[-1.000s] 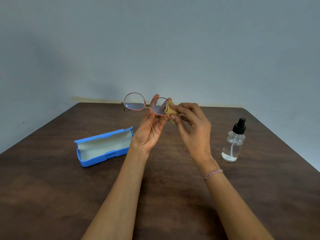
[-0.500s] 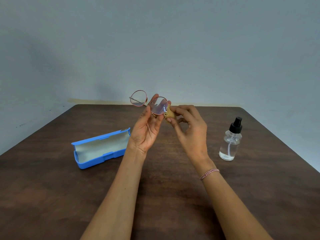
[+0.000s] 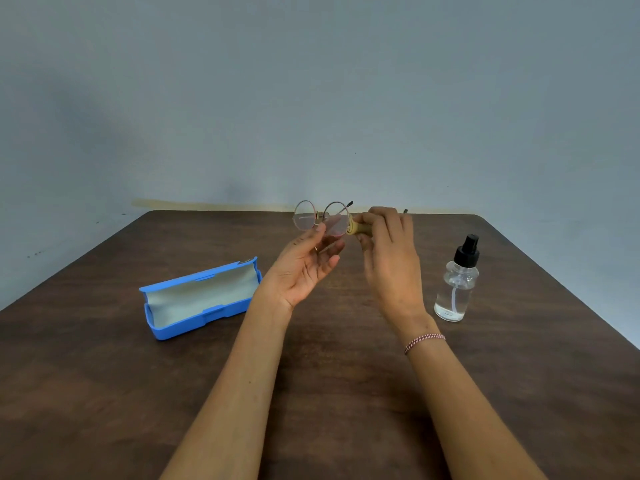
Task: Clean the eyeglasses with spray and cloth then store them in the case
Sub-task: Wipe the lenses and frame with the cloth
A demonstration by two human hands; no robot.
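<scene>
Round thin-rimmed eyeglasses [image 3: 306,216] are held up above the far middle of the brown table [image 3: 104,375]. My left hand [image 3: 304,268] pinches them near the bridge, palm turned up. My right hand [image 3: 389,251] grips a small tan cloth [image 3: 356,229] against the outer edge of the right lens. The open blue case [image 3: 199,299] with a pale lining lies on the table to the left. A clear spray bottle [image 3: 456,289] with a black pump top stands to the right.
The table's far edge meets a plain grey-blue wall. The case and the bottle are the only objects resting on the tabletop. A beaded bracelet [image 3: 424,341] is on my right wrist.
The glasses have turned and shifted slightly, and both temple arms now point away. My right hand has rolled over, its back facing me, still holding the cloth at the right lens.
</scene>
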